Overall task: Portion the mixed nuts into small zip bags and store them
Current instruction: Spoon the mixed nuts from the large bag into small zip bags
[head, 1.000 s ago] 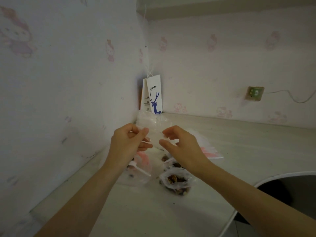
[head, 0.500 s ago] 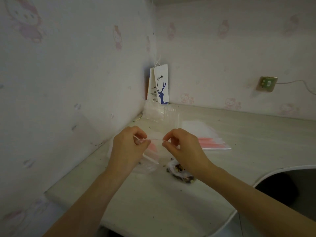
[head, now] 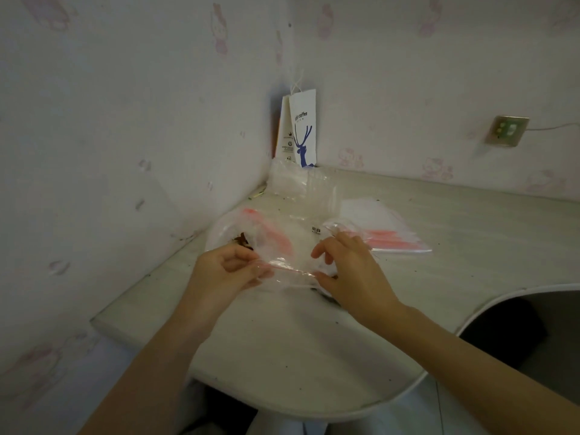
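hands: left hand (head: 226, 270) and right hand (head: 353, 273) each pinching top strip of small zip bag (head: 290, 276) | over counter (head: 314, 346) | nuts (head: 243, 240) just beyond left hand

The zip bag (head: 287, 272), pinched between the left hand (head: 226, 271) and the right hand (head: 354, 274), veils what lies behind it, and only few nuts (head: 243, 240) show. The print on the paper bag (head: 301, 130) is too small to read.
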